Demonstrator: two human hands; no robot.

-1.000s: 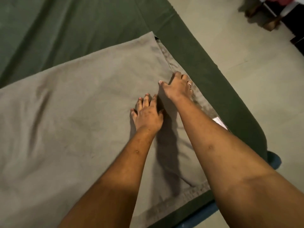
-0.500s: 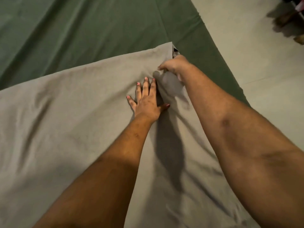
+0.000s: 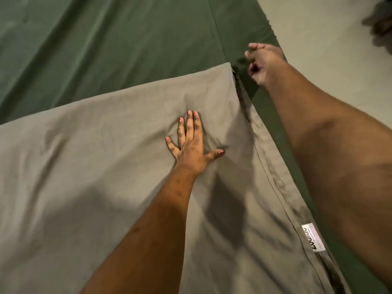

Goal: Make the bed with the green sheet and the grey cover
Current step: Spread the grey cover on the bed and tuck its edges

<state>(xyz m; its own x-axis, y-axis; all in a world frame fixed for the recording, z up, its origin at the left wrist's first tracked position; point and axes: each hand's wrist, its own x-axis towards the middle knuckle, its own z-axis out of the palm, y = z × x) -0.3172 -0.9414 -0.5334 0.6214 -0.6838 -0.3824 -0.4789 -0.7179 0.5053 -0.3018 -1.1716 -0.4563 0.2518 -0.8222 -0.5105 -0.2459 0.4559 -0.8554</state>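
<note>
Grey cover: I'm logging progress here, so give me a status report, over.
Left hand flat, pressing the grey cover. Right hand beyond its far corner, over the green sheet, fingers curled, blurred, grip unclear. No obstruction seen.

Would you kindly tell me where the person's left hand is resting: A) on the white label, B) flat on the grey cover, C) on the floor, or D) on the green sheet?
B: the left hand lies with its fingers spread, palm down on the grey cover.
</note>
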